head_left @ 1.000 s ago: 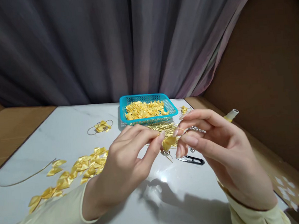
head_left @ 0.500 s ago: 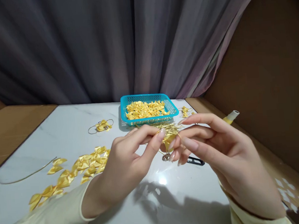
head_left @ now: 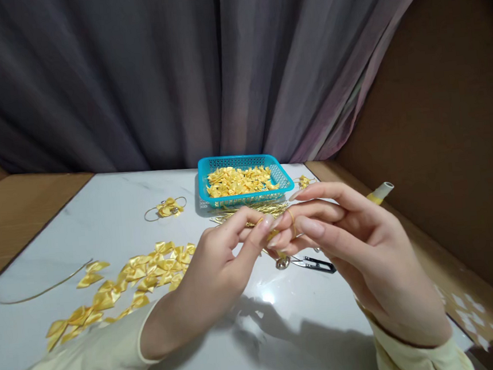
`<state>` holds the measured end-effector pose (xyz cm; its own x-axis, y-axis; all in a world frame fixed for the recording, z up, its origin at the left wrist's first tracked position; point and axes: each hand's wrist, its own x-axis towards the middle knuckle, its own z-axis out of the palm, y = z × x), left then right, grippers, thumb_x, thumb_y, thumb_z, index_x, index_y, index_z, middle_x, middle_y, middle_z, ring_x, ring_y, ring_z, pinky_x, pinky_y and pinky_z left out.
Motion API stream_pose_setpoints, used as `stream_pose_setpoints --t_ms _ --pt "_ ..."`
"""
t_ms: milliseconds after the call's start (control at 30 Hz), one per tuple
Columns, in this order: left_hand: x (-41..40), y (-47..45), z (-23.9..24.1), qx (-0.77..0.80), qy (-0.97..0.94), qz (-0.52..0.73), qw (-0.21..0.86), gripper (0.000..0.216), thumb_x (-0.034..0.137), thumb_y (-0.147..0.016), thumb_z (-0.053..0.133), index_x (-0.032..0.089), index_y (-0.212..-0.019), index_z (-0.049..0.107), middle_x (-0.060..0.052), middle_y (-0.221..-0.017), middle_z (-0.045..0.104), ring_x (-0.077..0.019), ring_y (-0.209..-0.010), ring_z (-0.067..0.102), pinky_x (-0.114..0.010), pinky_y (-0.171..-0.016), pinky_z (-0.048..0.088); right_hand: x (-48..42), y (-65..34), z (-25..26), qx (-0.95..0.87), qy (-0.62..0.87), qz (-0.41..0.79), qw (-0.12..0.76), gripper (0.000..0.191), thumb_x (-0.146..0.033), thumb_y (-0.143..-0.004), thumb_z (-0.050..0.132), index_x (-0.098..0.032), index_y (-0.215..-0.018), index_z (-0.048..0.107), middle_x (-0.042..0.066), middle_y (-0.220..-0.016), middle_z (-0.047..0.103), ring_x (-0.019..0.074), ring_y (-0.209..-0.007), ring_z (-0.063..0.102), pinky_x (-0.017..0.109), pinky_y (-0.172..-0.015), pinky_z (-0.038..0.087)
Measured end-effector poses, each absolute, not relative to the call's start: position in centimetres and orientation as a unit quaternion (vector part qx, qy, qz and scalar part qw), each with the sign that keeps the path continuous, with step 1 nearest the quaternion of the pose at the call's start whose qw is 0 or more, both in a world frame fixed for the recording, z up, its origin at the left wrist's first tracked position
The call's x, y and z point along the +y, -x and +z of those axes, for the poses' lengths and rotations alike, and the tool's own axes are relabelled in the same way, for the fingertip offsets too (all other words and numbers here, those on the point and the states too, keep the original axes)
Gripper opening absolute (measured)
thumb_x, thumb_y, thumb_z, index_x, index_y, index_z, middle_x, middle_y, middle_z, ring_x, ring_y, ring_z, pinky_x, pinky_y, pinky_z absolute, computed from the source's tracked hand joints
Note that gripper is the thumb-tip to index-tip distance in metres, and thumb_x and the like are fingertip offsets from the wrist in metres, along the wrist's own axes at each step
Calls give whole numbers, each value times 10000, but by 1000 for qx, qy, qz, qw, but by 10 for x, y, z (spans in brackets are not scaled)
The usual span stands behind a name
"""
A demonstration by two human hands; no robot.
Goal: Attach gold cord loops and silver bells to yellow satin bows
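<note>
Before me, above the table, both hands meet around a small yellow bow ornament, mostly hidden by fingers. My left hand (head_left: 230,273) pinches it between thumb and forefinger, where a bit of yellow cord shows. My right hand (head_left: 365,255) is half curled, its fingertips against the ornament, with a thin yellow cord (head_left: 293,222) running over its fingers. A round metal bell (head_left: 282,262) hangs below the fingertips. Black-handled thread snips (head_left: 320,265) lie on the table behind the right fingers.
A blue basket (head_left: 248,198) of yellow bows stands at the back, with gold wire ties (head_left: 270,208) before it. Loose yellow satin bows (head_left: 150,268) and a cord (head_left: 44,295) lie left. Bow-and-bell loops (head_left: 169,207) rest farther back. A pale tube (head_left: 380,193) is at right.
My right fingers have moved slightly left and closer to the left fingertips. The bell has swung a little right and lower, the yellow piece is more covered, and the snips show more.
</note>
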<state>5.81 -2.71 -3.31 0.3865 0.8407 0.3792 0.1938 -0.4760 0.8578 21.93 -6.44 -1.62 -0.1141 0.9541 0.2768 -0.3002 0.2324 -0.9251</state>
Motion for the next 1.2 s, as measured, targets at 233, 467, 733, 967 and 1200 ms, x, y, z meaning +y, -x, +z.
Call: stream_pose_setpoints --t_ms 233,467,733,967,1200 --pt "-27 -60 -35 319 -710 440 448 194 251 -933 450 202 -775 552 31 -595 641 -118 -548 633 -217 -549 533 -61 -221 -19 -529 336 510 589 123 -164 -865 636 -229 -966 612 13 -851 725 147 -739 705 269 -660 594" --pt "-31 -58 -38 333 -730 439 404 192 269 -934 471 212 -776 565 54 -540 627 -109 -498 609 -210 -498 496 -59 -220 -18 -528 384 468 595 73 -169 -811 702 -210 -869 682 -29 -694 677 77 -535 618 187 -512 548" --pt "-31 -57 -34 342 -738 421 402 201 266 -939 468 198 -779 570 56 -526 616 -91 -487 585 -183 -481 482 -55 -219 -21 -554 426 439 565 41 -160 -770 729 -185 -740 717 -21 -572 643 73 -475 572 173 -470 512" --pt "-32 -54 -34 361 -739 402 403 191 306 -935 487 206 -806 588 69 -509 634 -79 -442 570 -150 -431 459 -55 -218 -17 -567 454 419 545 115 -247 -790 716 -161 -716 697 -17 -521 615 69 -428 534 184 -441 475" --pt "-34 -55 -30 370 -734 409 396 207 297 -916 500 203 -755 590 62 -518 635 -75 -452 589 -135 -430 460 -54 -217 -18 -562 457 415 551 132 -265 -803 703 -165 -720 680 -32 -485 592 63 -403 520 169 -410 460"
